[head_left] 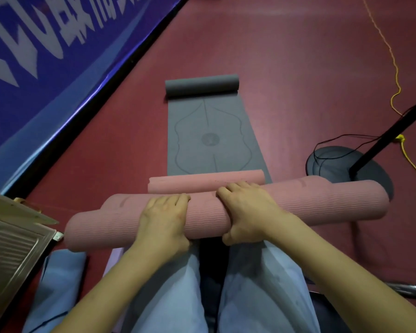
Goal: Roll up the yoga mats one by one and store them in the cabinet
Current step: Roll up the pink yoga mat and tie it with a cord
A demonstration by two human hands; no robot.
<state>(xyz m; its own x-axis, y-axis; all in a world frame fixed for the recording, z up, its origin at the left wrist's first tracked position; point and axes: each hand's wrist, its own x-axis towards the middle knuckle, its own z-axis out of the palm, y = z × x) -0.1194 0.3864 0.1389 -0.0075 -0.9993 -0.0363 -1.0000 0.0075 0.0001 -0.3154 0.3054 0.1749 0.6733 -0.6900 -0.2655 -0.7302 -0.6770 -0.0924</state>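
Gripping the rolled pink yoga mat (322,203) around its middle, the left hand (165,221) and right hand (247,212) curled their fingers over the top, thumbs tucked beneath, holding it crosswise above the person's knees. Just beyond it, a smaller pink roll (202,183) lay on the near end of a grey yoga mat (214,140), which stretched away across the red floor (298,68) with its far end curled up. A round stand base (341,164) sat toward the floor's right edge, and a blue banner (34,56) lined the left.
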